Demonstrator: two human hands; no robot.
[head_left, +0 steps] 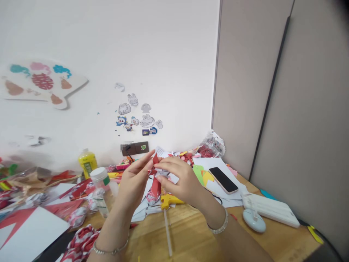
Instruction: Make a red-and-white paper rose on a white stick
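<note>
Both hands are raised over the middle of the wooden table. My left hand (136,178) and my right hand (178,176) meet at a small folded piece of red paper (155,159), with the fingers of each closed on it. Below them a longer red strip (156,187) shows between the hands; whether it joins the held piece I cannot tell. Just under my right hand lies a yellow glue gun (170,200), a pale glue stick (167,233) pointing toward me.
A phone (223,179) lies on white paper at right, near a white power strip (272,209) and a pale blue mouse (254,220). A yellow bottle (87,162), a white-lidded jar (100,177) and paper scraps stand or lie at left. A wall (174,47) rises behind.
</note>
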